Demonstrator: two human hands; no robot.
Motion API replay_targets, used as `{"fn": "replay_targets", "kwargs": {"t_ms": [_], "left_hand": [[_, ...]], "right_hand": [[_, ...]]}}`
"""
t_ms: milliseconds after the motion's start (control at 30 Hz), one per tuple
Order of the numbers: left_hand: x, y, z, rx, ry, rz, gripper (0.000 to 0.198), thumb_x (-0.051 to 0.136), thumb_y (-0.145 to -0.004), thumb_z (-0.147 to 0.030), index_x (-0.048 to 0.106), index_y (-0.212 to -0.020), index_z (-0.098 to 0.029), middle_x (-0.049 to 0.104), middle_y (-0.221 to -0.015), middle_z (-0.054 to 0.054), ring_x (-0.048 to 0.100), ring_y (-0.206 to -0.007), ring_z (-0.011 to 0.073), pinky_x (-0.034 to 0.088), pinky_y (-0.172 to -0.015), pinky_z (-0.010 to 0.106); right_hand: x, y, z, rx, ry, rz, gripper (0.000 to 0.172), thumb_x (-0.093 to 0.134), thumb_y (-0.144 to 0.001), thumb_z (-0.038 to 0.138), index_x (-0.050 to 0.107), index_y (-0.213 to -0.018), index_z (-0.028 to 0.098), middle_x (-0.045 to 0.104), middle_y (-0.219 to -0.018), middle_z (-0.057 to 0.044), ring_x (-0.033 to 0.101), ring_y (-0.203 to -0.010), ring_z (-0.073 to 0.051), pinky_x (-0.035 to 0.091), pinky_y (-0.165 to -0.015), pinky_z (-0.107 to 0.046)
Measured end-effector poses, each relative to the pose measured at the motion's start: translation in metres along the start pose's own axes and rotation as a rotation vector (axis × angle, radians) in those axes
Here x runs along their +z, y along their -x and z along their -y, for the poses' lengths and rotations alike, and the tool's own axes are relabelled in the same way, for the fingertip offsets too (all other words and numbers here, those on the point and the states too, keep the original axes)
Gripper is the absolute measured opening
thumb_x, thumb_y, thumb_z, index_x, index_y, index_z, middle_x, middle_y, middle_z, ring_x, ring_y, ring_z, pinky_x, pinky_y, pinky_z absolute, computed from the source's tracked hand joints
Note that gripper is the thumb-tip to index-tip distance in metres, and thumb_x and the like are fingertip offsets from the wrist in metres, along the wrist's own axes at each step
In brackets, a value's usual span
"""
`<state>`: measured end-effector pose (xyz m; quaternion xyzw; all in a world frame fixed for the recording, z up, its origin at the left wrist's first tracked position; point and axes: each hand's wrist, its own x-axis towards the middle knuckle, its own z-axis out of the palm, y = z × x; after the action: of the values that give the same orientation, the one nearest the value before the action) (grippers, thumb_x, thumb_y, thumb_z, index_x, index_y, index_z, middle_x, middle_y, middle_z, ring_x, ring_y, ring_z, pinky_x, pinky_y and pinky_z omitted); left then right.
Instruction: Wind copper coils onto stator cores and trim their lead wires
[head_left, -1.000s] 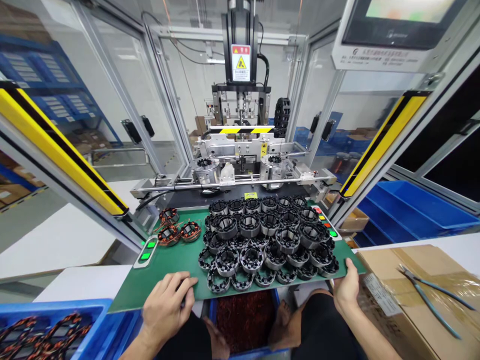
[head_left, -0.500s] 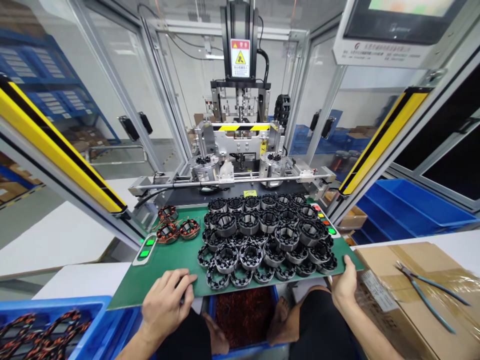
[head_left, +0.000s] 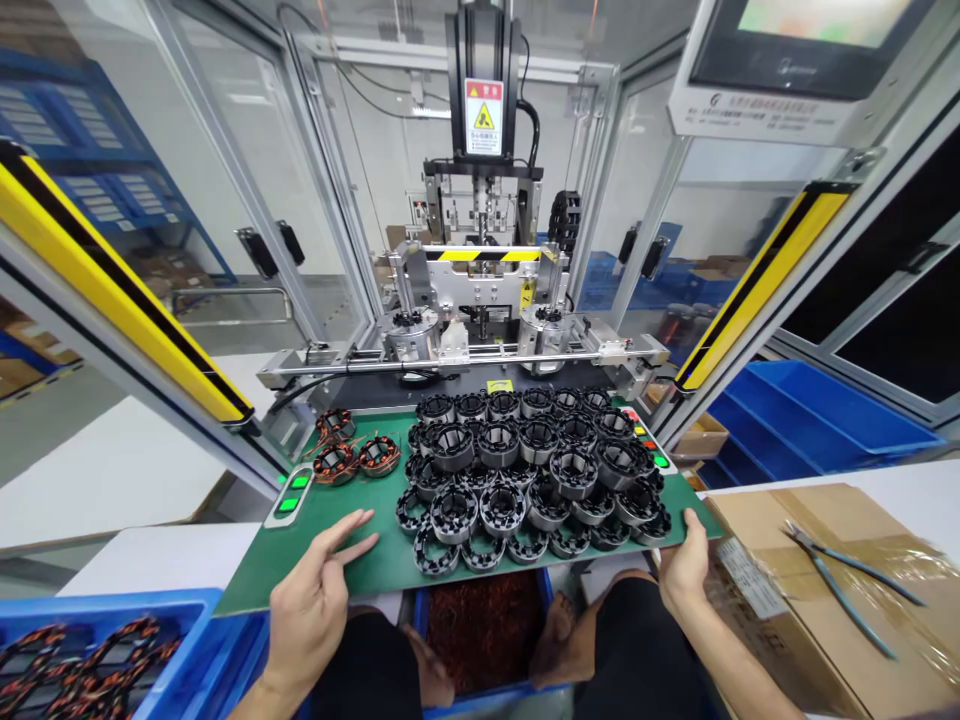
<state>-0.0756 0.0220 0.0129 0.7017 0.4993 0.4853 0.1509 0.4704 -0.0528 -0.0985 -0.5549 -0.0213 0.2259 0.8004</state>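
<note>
Before you: one white wall (head_left: 390, 150), seen through clear panels (head_left: 247, 150) in metal frames; one bright light strip (head_left: 433, 113), upper middle. To your left: blue rack (head_left: 75, 163), loaded, brown cartons (head_left: 161, 268) low beside it; grey floor (head_left: 45, 430) with a yellow-and-black line (head_left: 41, 383); white table (head_left: 112, 460). To your right: blue bins (head_left: 814, 415), dark panes (head_left: 904, 350), second white table (head_left: 915, 482).

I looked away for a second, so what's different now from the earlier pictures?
The person's bare left hand moved left and its curled fingers straightened. Behind, the silver metal brackets beside the yellow-and-black striped bar now stand upright. The bare right hand stayed at the flat green board's edge; the round black-and-grey rings and three copper-wound rings stayed put.
</note>
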Motion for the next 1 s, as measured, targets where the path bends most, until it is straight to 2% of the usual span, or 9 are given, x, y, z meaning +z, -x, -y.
{"fn": "replay_targets", "kwargs": {"t_ms": [100, 200, 333, 433, 600, 733, 833, 900, 1000], "left_hand": [[0.001, 0.002, 0.003, -0.009, 0.021, 0.026, 0.049, 0.043, -0.115, -0.023, 0.064, -0.159, -0.025, 0.088, -0.142, 0.007, 0.093, -0.101, 0.0237, 0.076, -0.098, 0.037], [-0.001, 0.005, 0.005, 0.008, 0.055, 0.036, 0.046, 0.045, -0.117, -0.028, 0.061, -0.16, -0.024, 0.088, -0.142, 0.01, 0.093, -0.101, 0.0248, 0.076, -0.098, 0.037], [-0.006, 0.002, 0.002, -0.059, 0.095, 0.049, 0.04, 0.052, -0.114, -0.034, 0.072, -0.147, -0.022, 0.092, -0.129, 0.01, 0.093, -0.09, 0.0269, 0.077, -0.091, 0.037], [-0.009, -0.005, -0.004, -0.102, 0.123, 0.066, 0.036, 0.055, -0.109, -0.031, 0.083, -0.129, -0.021, 0.094, -0.117, 0.008, 0.092, -0.082, 0.026, 0.077, -0.083, 0.034], [-0.012, -0.014, -0.008, 0.046, 0.001, 0.137, 0.043, 0.05, -0.105, -0.025, 0.093, -0.104, -0.027, 0.093, -0.098, 0.001, 0.093, -0.085, 0.0223, 0.076, -0.087, 0.029], [-0.015, -0.013, -0.004, 0.029, -0.021, 0.12, 0.041, 0.053, -0.111, -0.034, 0.093, -0.114, -0.026, 0.094, -0.103, 0.003, 0.094, -0.098, 0.0259, 0.077, -0.099, 0.037], [-0.015, -0.01, -0.003, -0.062, 0.051, 0.072, 0.041, 0.055, -0.114, -0.04, 0.09, -0.127, -0.023, 0.089, -0.084, 0.001, 0.093, -0.09, 0.0274, 0.077, -0.102, 0.043], [-0.013, -0.009, -0.004, -0.103, 0.091, 0.058, 0.042, 0.052, -0.116, -0.039, 0.087, -0.131, -0.021, 0.091, -0.092, 0.003, 0.093, -0.088, 0.0264, 0.076, -0.104, 0.044], [-0.009, -0.008, -0.003, -0.125, 0.096, 0.065, 0.046, 0.047, -0.116, -0.035, 0.078, -0.146, -0.02, 0.092, -0.127, 0.009, 0.093, -0.096, 0.0259, 0.076, -0.102, 0.04]], "right_hand": [[0.005, 0.004, 0.004, 0.062, -0.036, -0.088, 0.072, 0.083, -0.083, 0.063, 0.076, -0.143, 0.026, 0.08, -0.153, -0.004, 0.072, -0.152, -0.029, 0.058, -0.131, -0.047], [0.011, 0.009, 0.006, 0.022, -0.046, -0.094, 0.072, 0.084, -0.083, 0.062, 0.076, -0.144, 0.025, 0.079, -0.154, -0.005, 0.07, -0.153, -0.029, 0.055, -0.134, -0.048], [0.012, 0.01, 0.006, -0.017, -0.024, -0.069, 0.067, 0.082, -0.085, 0.062, 0.076, -0.14, 0.025, 0.082, -0.148, -0.005, 0.072, -0.15, -0.028, 0.059, -0.13, -0.044], [0.009, 0.006, 0.005, 0.011, -0.019, -0.067, 0.069, 0.083, -0.082, 0.064, 0.076, -0.139, 0.024, 0.082, -0.147, -0.006, 0.072, -0.149, -0.03, 0.061, -0.128, -0.046], [0.011, 0.008, 0.007, 0.035, -0.028, -0.094, 0.073, 0.085, -0.079, 0.064, 0.076, -0.14, 0.026, 0.082, -0.147, -0.004, 0.072, -0.15, -0.03, 0.063, -0.126, -0.047], [0.015, 0.01, 0.008, 0.016, -0.055, -0.097, 0.072, 0.086, -0.076, 0.063, 0.076, -0.137, 0.026, 0.082, -0.148, -0.004, 0.071, -0.151, -0.03, 0.062, -0.128, -0.044], [0.015, 0.011, 0.008, -0.008, -0.038, -0.086, 0.07, 0.085, -0.078, 0.062, 0.075, -0.136, 0.025, 0.081, -0.149, -0.005, 0.071, -0.152, -0.028, 0.061, -0.128, -0.042], [0.014, 0.011, 0.008, -0.018, -0.014, -0.066, 0.069, 0.084, -0.08, 0.063, 0.075, -0.137, 0.024, 0.082, -0.148, -0.006, 0.071, -0.152, -0.029, 0.062, -0.127, -0.042], [0.014, 0.013, 0.008, -0.007, -0.022, -0.059, 0.072, 0.085, -0.079, 0.064, 0.075, -0.138, 0.024, 0.081, -0.149, -0.005, 0.07, -0.152, -0.028, 0.059, -0.13, -0.043]]}}
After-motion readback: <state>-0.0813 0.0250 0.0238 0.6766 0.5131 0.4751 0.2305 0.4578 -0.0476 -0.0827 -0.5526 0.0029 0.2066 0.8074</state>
